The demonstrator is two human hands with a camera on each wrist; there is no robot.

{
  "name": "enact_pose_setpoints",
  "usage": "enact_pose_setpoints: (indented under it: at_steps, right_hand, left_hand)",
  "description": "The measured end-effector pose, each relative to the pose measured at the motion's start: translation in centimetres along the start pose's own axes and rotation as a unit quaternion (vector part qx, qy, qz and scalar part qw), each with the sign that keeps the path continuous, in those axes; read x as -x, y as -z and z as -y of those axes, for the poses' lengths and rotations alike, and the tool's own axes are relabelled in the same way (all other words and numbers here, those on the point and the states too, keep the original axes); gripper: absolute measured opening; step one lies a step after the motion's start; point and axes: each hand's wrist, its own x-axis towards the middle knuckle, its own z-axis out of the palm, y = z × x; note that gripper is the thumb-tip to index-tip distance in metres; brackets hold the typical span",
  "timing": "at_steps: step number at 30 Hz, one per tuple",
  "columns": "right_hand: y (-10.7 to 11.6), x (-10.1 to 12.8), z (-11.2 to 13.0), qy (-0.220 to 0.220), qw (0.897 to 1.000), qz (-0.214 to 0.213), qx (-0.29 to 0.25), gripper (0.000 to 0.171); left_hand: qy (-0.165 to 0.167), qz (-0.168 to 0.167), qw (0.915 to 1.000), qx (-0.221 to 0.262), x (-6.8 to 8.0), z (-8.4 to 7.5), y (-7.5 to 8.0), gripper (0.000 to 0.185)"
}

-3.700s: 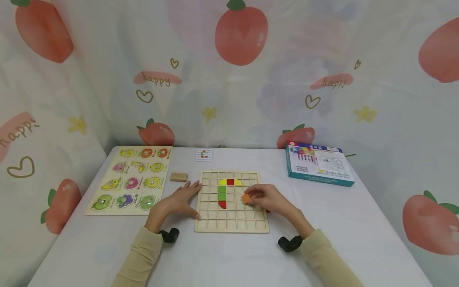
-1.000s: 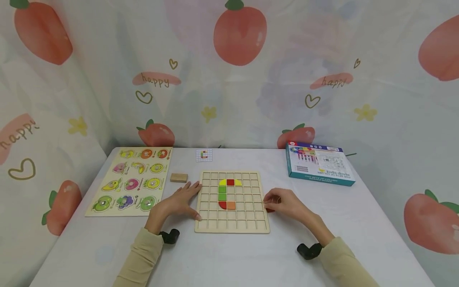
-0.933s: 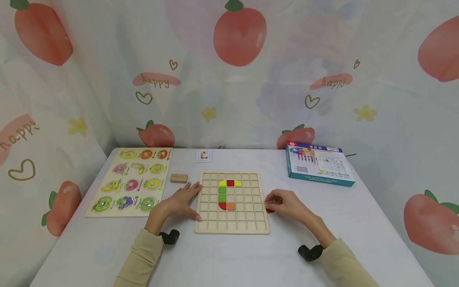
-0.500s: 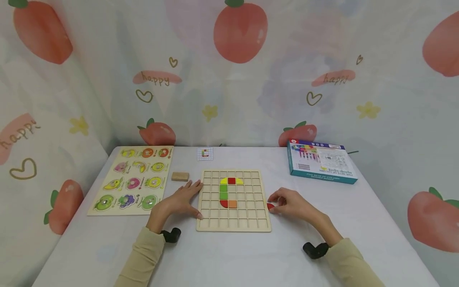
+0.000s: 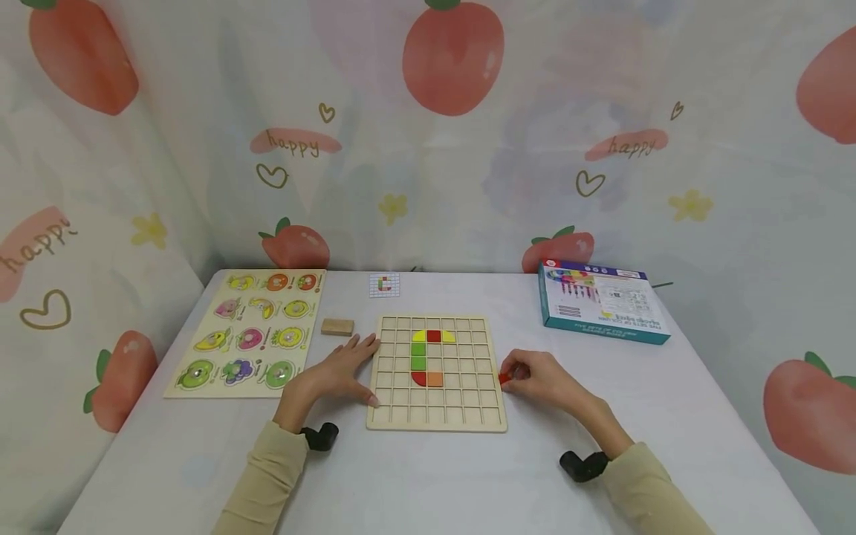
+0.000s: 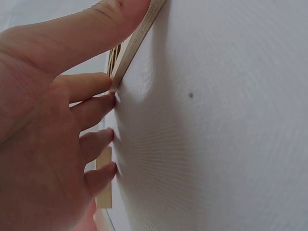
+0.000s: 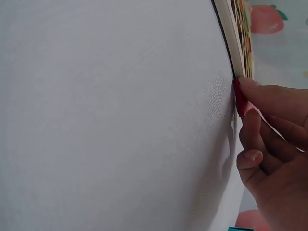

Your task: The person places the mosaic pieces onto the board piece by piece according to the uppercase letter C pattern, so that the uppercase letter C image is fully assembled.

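Note:
A wooden grid board (image 5: 461, 416) lies in the middle of the table. Set in its cells are two yellow corner pieces, a red square (image 5: 433, 336), two green squares (image 5: 417, 355), a red rounded piece (image 5: 418, 379) and an orange square (image 5: 435, 380). My left hand (image 5: 337, 373) is spread, its thumb and fingertips resting against the board's left edge. At the right edge my right hand (image 5: 538, 377) pinches a small red piece (image 7: 240, 98) between thumb and finger, right beside the board. The fingers hide part of that piece, so its full shape cannot be told.
A pattern card (image 5: 384, 285) lies behind the board. To the left are a wooden block (image 5: 337, 327) and a fruit puzzle board (image 5: 250, 357). A flat teal-edged box (image 5: 602, 303) sits at the back right, before a printed curtain (image 5: 455, 178).
The orange square, earlier in my right hand, now sits in the grid beside the red rounded piece. My right hand has moved right and picked up the red piece. My left hand stays put.

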Motion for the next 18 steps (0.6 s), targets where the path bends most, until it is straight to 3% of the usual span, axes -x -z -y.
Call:
enact_pose_setpoints:
  at_steps: [5,13,18]
  right_hand:
    - [0.46,0.02,0.18,0.023,1.0,-0.004,-0.002,0.017]
    - [0.78,-0.07,0.19,0.011,1.0,-0.013,-0.01,0.021]
    - [0.49,-0.49,0.67,0.014,0.999,-0.005,-0.044,0.017]
  left_hand:
    - [0.005,-0.004,1.0,0.001,-0.06,0.03,0.05,0.111]
    - [0.006,-0.006,1.0,0.005,-0.05,0.12,-0.04,0.111]
    - [0.008,-0.004,0.9999,0.006,-0.05,0.03,-0.15,0.111]
